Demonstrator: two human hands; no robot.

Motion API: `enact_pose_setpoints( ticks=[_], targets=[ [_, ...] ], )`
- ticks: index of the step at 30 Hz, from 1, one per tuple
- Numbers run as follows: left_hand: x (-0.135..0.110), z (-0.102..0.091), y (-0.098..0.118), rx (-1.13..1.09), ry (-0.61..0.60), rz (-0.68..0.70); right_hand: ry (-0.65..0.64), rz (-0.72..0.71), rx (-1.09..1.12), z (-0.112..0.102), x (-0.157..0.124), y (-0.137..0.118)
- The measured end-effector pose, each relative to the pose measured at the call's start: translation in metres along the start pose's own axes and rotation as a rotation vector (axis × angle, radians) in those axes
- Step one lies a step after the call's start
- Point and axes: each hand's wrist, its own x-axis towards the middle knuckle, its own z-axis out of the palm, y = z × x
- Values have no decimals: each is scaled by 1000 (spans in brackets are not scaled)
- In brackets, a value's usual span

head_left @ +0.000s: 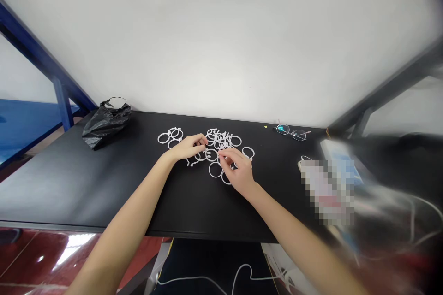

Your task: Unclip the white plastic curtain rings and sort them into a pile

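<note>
At mid-frame my left hand [188, 146] and right hand [239, 169] are forming narrow pinches, holding what I cannot tell, while a tangle of thin, white, plastic-looking rings [222, 139] is lying between and just above their fingertips.

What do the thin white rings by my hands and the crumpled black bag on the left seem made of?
Thin white rings: probably plastic with a smooth, fairly matt finish, judging by their even colour, though coated wire is possible.
Crumpled black bag: likely thin plastic film, glossy, given its sharp creases and bright highlights.
</note>
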Motion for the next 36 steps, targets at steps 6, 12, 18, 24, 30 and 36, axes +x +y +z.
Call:
enact_pose_setpoints(
  ticks=[6, 12, 18, 24, 30, 36],
  targets=[
    [-5, -4, 13, 51, -80, 0, -33, 10, -4, 1, -2, -3],
    [-10, -8, 14, 107, -145, 43, -58, 54, 17, 2, -4, -2],
    [-8, -3, 8, 144, -97, 117, -35, 58, 22, 1, -1, 1],
    [-8, -2, 8, 129, -34, 125, -41, 68, 22, 0, -1, 1],
    [-9, -2, 9, 115, -21, 138, -150, 86, 18, 3, -2, 3],
    [-9, -2, 10, 111, -25, 142, -218, 49, -42, 6, -4, 2]
  ],
)
